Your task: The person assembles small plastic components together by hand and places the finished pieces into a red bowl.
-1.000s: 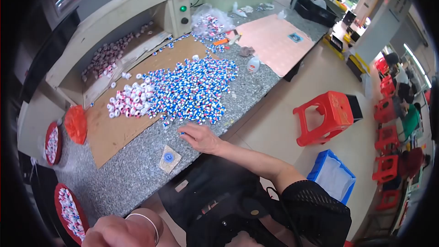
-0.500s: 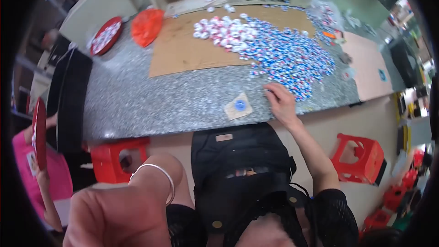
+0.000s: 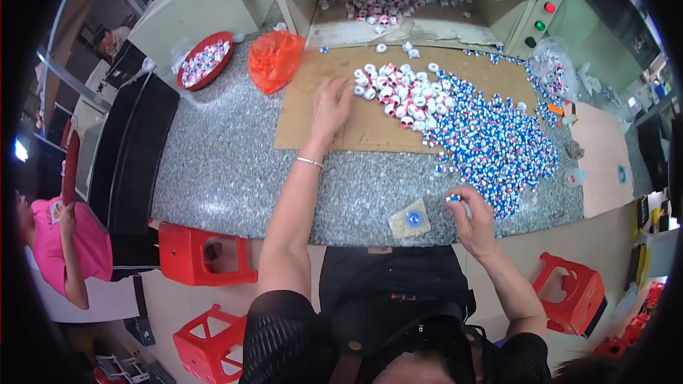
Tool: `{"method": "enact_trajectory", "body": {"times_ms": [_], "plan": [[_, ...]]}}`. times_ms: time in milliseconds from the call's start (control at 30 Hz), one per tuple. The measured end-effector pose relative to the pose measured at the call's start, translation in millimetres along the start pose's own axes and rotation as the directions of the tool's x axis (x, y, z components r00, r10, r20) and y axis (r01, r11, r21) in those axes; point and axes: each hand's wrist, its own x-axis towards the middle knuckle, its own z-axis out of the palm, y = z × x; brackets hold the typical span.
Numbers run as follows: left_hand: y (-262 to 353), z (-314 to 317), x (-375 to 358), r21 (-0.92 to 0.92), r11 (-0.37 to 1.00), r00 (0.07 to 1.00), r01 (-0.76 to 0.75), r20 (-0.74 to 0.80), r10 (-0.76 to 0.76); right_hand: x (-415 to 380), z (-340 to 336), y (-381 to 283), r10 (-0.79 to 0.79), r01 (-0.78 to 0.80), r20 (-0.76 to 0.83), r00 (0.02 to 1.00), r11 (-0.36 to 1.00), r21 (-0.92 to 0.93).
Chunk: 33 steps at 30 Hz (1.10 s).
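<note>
Caps (image 3: 491, 142) were being sorted: right hand (image 3: 473, 217) pinched 1 cap (image 3: 452, 198), left hand (image 3: 331, 109) spread flat toward the white ones (image 3: 395, 96), needing a grab next.

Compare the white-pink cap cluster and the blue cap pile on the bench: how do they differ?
The white-pink cluster is much smaller; the blue pile spreads far wider. The cluster lies wholly on the cardboard sheet; the pile runs off it onto the speckled benchtop. The left hand reaches beside the cluster; the right hand holds a small piece at the pile's near edge. Both are loose heaps of small caps, touching each other.
</note>
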Motion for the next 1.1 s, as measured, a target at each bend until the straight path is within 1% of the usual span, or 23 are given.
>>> {"method": "enact_trajectory", "body": {"times_ms": [67,100,133,167,200,267,367,400,433,467,500,567,600,700,733,833,867,967,1067,1100], "plan": [[7,14,29,-0.06,0.998,0.999,0.009,0.033,-0.007,44,0,3,0.061,-0.058,-0.025,0.998,0.993,0.104],[11,22,42,-0.069,0.998,0.998,-0.016,0.053,0.02,75,1,9,0.076,-0.067,-0.077,0.994,0.992,0.11],[14,30,55,-0.078,0.996,0.996,-0.04,0.072,0.045,110,-3,14,0.076,-0.077,-0.067,0.995,0.997,-0.01],[14,38,66,-0.085,0.994,0.994,-0.061,0.088,0.069,145,0,31,0.068,-0.069,-0.082,0.994,0.997,-0.018],[8,49,76,-0.11,0.992,0.992,-0.064,0.103,0.075,175,5,62,0.068,-0.072,-0.11,0.992,0.997,-0.035],[-7,71,95,-0.154,0.986,0.988,-0.064,0.128,0.084,226,11,112,0.064,-0.077,-0.109,0.992,0.991,-0.114],[-14,83,110,-0.123,0.992,0.968,-0.012,0.248,0.043,283,31,175,0.094,-0.086,-0.078,0.993,0.992,0.096],[-12,86,111,-0.125,0.992,0.964,-0.006,0.264,0.039,295,37,188,0.107,-0.104,-0.04,0.993,0.992,0.075],[-16,93,114,-0.169,0.983,0.964,-0.071,0.243,0.112,304,45,197,0.122,-0.122,-0.003,0.993,0.991,0.054],[-19,99,118,-0.21,0.968,0.958,-0.135,0.22,0.182,311,53,205,0.139,-0.141,0.034,0.99,0.989,0.035],[-22,105,120,-0.248,0.948,0.948,-0.198,0.196,0.249,317,62,208,0.136,-0.141,0.068,0.988,0.987,0.079],[-12,106,120,-0.246,0.959,0.92,-0.14,0.325,0.218,320,84,208,0.128,-0.15,0.135,0.982,0.974,0.167],[-5,103,120,-0.244,0.963,0.9,-0.112,0.386,0.202,319,88,195,0.138,-0.17,0.199,0.97,0.974,0.151],[3,87,111,-0.268,0.962,0.899,-0.049,0.407,0.16,309,105,187,-0.004,-0.057,0.243,0.97,0.968,0.244],[4,80,103,-0.266,0.962,0.895,0.051,0.439,0.074,305,105,181,-0.007,-0.062,0.265,0.964,0.966,0.251],[13,56,77,-0.307,0.935,0.896,0.18,0.444,-0.027,293,99,155,0.013,-0.139,0.442,0.897,0.957,0.255],[10,53,69,-0.315,0.933,0.908,0.172,0.419,-0.025,290,101,154,0.013,-0.144,0.47,0.882,0.959,0.243],[7,47,46,-0.39,0.897,0.933,0.206,0.354,-0.06,276,99,125,0.064,-0.223,0.559,0.827,0.949,0.221],[20,29,27,-0.348,0.907,0.922,0.237,0.376,-0.097,271,112,137,-0.074,-0.153,0.577,0.814,0.93,0.335],[21,26,22,-0.347,0.909,0.929,0.233,0.354,-0.103,268,112,132,-0.068,-0.153,0.583,0.809,0.935,0.321]]}}
